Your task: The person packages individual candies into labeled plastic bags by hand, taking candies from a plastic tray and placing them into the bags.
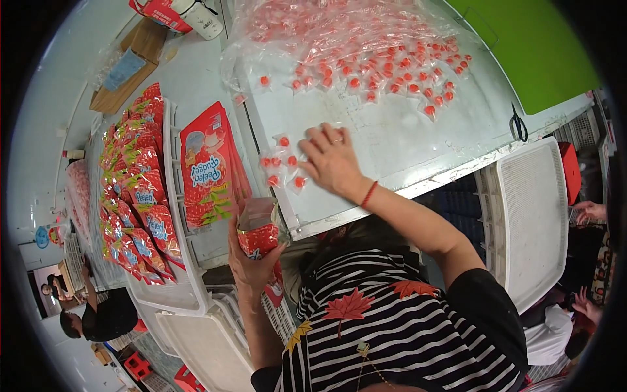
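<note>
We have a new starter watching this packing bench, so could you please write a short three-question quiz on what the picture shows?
1. True or false: the left hand holds an open red printed pouch.
2. What lies under the right hand? A) black scissors B) small clear-wrapped red sweets C) a white tray
3. Fill in: the black-handled scissors lie by the table's ____ edge.

Key: 1 true; 2 B; 3 right

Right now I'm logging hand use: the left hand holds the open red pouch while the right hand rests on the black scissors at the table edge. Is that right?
Not quite. In the head view the right hand rests on small clear-wrapped red candies, not the black scissors, which lie untouched. The left hand does hold the open red pouch.
</note>
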Motion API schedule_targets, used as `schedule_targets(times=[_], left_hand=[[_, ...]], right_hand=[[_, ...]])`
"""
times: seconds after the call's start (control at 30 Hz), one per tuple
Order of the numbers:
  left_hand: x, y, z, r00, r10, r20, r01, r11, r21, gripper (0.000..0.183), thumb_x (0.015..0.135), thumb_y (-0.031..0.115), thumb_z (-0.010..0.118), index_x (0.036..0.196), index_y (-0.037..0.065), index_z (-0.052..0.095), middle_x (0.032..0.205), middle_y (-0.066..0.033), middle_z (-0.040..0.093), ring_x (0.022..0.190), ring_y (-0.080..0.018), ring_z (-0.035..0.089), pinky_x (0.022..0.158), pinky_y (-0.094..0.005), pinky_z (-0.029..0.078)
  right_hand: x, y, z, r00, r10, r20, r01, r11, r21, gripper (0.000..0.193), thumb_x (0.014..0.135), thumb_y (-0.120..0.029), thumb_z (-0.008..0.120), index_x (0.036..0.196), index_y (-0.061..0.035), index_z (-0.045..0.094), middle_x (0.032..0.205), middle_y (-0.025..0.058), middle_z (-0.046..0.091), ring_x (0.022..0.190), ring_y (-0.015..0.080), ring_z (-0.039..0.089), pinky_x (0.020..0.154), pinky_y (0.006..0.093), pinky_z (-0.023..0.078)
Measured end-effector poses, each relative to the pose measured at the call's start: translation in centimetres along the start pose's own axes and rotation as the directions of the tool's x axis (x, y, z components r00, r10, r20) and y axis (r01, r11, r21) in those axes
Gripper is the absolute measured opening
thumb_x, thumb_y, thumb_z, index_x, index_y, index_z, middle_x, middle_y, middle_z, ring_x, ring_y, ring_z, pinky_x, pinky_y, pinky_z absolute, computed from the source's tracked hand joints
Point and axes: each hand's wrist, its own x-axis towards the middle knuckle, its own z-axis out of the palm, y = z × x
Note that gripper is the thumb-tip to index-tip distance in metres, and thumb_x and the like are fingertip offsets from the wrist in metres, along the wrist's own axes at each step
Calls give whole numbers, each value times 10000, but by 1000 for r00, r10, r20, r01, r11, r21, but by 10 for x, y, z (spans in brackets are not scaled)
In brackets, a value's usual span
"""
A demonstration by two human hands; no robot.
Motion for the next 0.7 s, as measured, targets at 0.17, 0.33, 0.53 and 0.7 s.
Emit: schedule_targets(times=[0.17,0.33,0.53,0.7], left_hand=[[-2,-2,-6,999,-13,-34,15,999,46,996,553,118,876,1386,22,339,1302,-230,504,1177,-346,526,987,-395,422],[-3,-3,-7,999,-44,-5,44,999,23,988,558,92,864,1388,31,332,1330,-181,501,1203,-343,507,997,-397,413],[4,-2,-5,999,-41,14,41,999,22,981,558,78,856,1387,32,332,1348,-153,497,1217,-336,497,1000,-397,413],[4,-5,-4,1000,-12,1,12,999,47,983,552,76,855,1385,29,335,1347,-156,496,1209,-333,504,998,-397,416]], right_hand=[[13,-6,16,990,-133,-43,136,989,60,338,855,-283,582,1127,-82,571,1229,119,498,1190,327,433,960,518,336],[49,94,-2,953,175,-248,-198,978,-72,376,895,-255,537,1212,-54,533,1291,182,476,1217,385,418,1003,534,330],[49,124,-1,982,125,-145,-156,961,-229,396,919,-289,522,1237,-53,518,1293,176,478,1244,365,404,1029,484,331],[30,114,-12,969,193,-155,-155,962,227,335,948,-232,473,1196,-12,524,1218,178,521,1174,360,466,1000,416,373]])
